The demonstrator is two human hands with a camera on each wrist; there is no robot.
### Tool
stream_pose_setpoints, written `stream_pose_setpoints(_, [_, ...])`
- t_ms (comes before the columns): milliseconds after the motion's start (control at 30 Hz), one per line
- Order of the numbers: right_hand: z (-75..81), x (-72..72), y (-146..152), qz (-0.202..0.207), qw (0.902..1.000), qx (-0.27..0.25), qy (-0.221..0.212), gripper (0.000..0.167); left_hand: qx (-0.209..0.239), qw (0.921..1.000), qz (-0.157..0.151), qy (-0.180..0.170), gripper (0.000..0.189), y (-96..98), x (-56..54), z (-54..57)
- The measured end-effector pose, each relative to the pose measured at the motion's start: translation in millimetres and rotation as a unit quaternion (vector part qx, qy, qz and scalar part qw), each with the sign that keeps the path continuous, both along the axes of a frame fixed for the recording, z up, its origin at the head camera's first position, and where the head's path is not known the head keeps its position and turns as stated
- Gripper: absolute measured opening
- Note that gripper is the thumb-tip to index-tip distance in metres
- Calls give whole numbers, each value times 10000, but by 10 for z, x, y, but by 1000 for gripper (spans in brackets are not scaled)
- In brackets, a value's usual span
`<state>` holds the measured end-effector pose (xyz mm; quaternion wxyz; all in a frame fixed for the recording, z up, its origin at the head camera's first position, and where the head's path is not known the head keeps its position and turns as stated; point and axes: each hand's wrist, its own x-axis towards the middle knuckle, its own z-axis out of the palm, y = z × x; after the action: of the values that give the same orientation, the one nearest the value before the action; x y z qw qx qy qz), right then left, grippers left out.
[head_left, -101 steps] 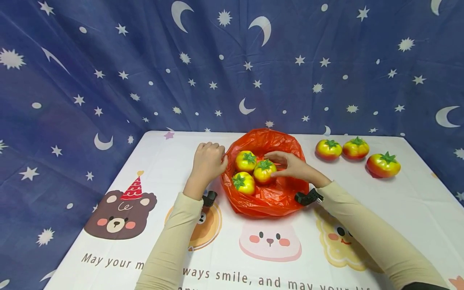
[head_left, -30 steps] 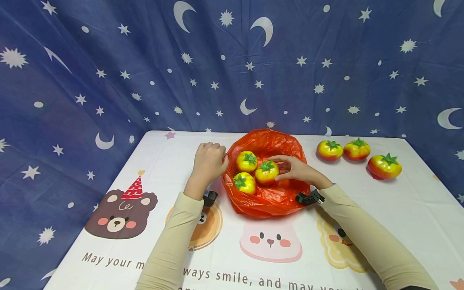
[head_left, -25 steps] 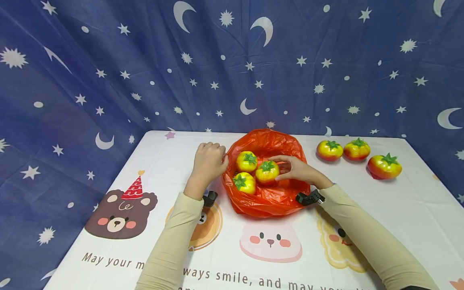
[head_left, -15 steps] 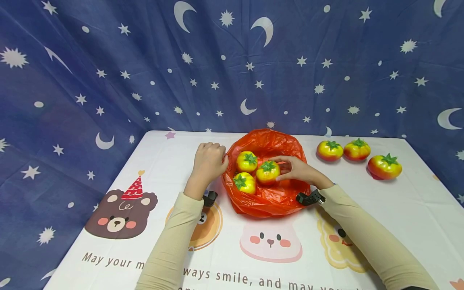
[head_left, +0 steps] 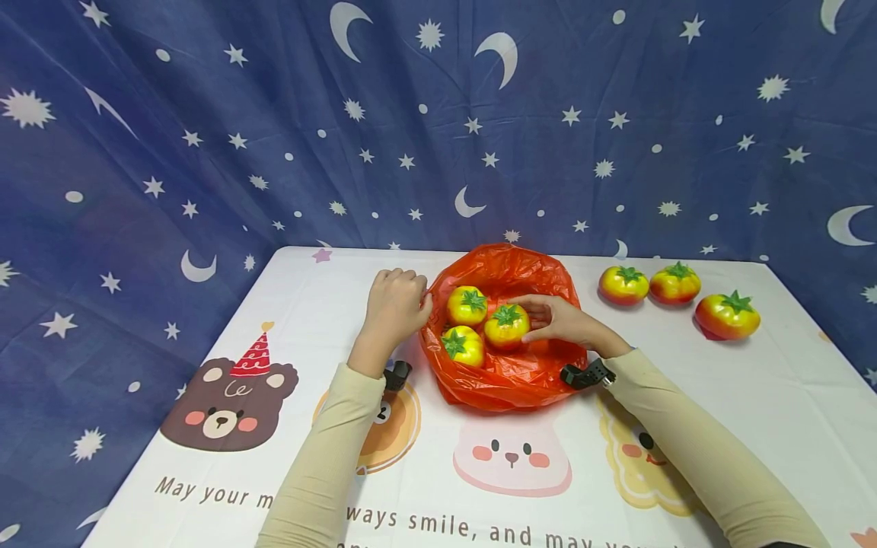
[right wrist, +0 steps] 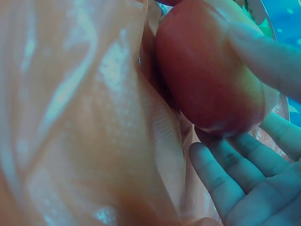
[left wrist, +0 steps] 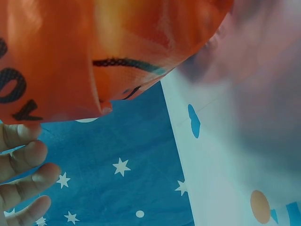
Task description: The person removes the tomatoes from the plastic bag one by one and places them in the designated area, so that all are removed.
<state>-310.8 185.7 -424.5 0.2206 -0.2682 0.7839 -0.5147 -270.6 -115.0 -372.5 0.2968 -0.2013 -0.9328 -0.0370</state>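
A red plastic bag stands with its mouth spread wide. My left hand grips the bag's left rim, thumb against the plastic; other fingertips show beside the bag in the left wrist view. Reaching in from the right, my right hand holds a glossy yellow-red tomato with a green star-shaped top. In the right wrist view the thumb lies along one side of that tomato and the fingers are under the other. Two more tomatoes, one behind and one in front, sit at the bag's left.
Outside the bag, right of it, three similar tomatoes rest on the white cloth: a left one, a middle one and a nearer right one. Behind the table hangs a blue star-patterned curtain.
Over the last seconds my right hand and the tomato shifted slightly rightward inside the bag, away from the other two. My left hand stayed at the rim.
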Motion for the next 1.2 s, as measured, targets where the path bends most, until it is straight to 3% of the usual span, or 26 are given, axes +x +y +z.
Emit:
stream_pose_setpoints(867, [108, 9, 19, -55, 9999, -82, -98, 66, 61, 10000, -40, 64, 21, 1, 4, -3])
stream_pose_setpoints(1200, [131, -12, 83, -96, 9997, 86, 222, 65, 31, 10000, -17, 23, 23, -2, 9, 3])
